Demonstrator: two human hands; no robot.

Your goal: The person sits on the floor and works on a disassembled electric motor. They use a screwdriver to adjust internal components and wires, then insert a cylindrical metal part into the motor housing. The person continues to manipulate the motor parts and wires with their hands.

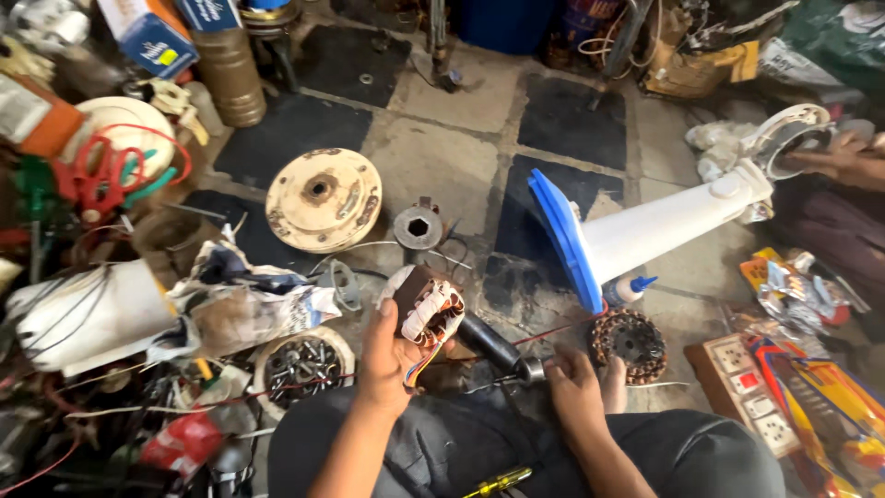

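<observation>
Left hand [385, 355] gripping wound stator [427, 312] (raised off floor), right hand [576, 387] down beside black cylinder [498, 346], grip unclear.

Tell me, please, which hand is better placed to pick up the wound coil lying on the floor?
The right hand: it rests on the floor right beside the floor coil. The left hand is already holding up another winding and sits farther away.

A cluttered fan-repair workshop floor: a wound stator [629, 343], motor cover [324, 199], tray of screws [302, 369] and loose wires [115, 171] lie around.
</observation>
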